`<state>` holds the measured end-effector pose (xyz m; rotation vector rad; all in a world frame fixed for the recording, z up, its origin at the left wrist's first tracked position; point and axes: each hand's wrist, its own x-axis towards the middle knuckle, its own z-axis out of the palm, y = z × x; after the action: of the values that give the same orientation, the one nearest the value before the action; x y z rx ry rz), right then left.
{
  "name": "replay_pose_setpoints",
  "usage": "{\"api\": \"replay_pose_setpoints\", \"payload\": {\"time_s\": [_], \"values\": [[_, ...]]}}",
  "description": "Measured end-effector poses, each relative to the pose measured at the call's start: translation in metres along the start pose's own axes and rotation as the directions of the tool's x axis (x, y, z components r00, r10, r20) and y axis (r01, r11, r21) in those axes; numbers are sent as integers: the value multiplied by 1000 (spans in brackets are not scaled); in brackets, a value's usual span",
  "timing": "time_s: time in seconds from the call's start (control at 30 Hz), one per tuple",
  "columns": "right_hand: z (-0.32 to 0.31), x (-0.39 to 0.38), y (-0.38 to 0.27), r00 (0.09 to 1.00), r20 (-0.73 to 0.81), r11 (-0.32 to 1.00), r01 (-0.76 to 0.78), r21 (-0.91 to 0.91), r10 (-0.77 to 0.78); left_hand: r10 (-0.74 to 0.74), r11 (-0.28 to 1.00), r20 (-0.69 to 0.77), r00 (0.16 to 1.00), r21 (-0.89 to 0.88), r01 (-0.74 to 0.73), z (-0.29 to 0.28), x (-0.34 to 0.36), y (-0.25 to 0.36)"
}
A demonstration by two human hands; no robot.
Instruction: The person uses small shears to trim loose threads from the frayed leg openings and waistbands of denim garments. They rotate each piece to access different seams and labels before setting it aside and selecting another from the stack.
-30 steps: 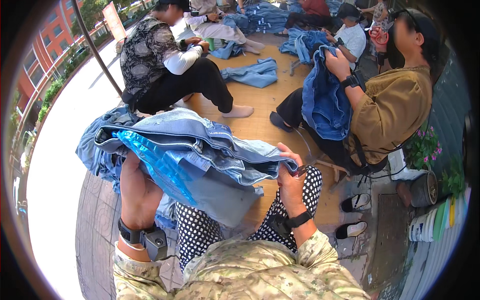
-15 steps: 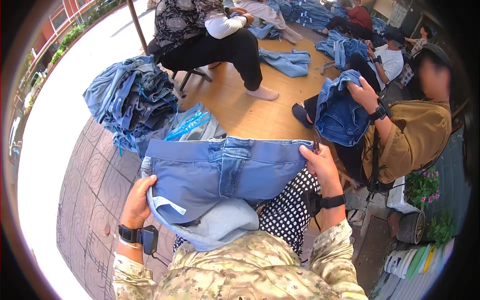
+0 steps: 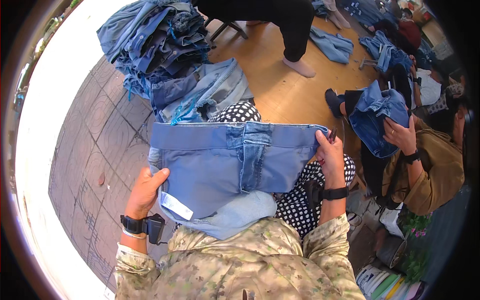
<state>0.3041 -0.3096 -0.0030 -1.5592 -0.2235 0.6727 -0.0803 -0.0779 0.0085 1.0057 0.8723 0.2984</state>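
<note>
A pair of jeans, turned inside out, is stretched across my lap with the waistband at the top. Smooth blue lining, the denim fly and a white label show, and paler denim folds underneath. My left hand grips the side edge near the label, thumb on top. At the other end of the waistband, my right hand pinches the corner. A small dark pointed tool pokes up from the right hand's fingers; its full shape is hidden.
A tall pile of jeans stands at the far left on paving, with loose jeans beside it. To the right, a co-worker's hand holds dark denim shorts. Other people sit around a brown floor sheet.
The view has tilted down and left, so the pile and people sit higher and further right. Both hands keep hold of the jeans, which are now spread flatter with the label more visible.
</note>
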Motion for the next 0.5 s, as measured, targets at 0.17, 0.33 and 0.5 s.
{"api": "replay_pose_setpoints", "payload": {"time_s": [0.17, 0.33, 0.5], "values": [[6, -2, -1, 1000, -21, 999, 2, -33, -2, 35, 998, -8, 999, 57, -35, 4, -3, 0], [10, 5, -1, 999, -24, 999, 47, -27, -48, 59, 998, -4, 998, 33, -59, 1, -1, -3], [23, 15, -11, 988, -33, 988, 152, -33, -154, 74, 997, -8, 997, -16, -74, -9, 0, -10]]}}
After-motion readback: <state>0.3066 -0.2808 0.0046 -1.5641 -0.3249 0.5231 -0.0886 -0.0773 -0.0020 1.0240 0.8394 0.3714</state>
